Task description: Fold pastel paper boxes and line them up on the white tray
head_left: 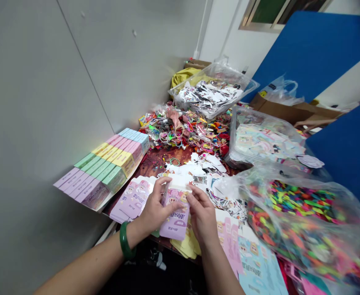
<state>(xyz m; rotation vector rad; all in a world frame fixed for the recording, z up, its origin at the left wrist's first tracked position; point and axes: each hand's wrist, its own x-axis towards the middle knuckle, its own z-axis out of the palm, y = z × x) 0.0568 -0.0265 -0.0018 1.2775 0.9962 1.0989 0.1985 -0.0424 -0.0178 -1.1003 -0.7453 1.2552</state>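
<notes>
A purple printed carton (174, 224) with cartoon figures is held upright between my hands, its white flap at the top. My left hand (157, 207), below which a green bangle (125, 241) circles the wrist, grips its left side with fingers and thumb. My right hand (202, 211) pinches its upper right edge. Flat purple cartons (133, 198) lie in a stack left of my hands. Yellow sheets (186, 246) lie beneath the held carton. Pink flat cartons (229, 237) and blue ones (256, 262) are to the right.
Filled boxes in coloured rows (103, 164) stand at the left by a grey wall. Small trinkets (186, 127) are heaped behind. Clear bins of paper cutouts (210, 96) and cards (266, 141) stand farther back. A plastic bag of colourful pieces (306, 205) bulges at the right.
</notes>
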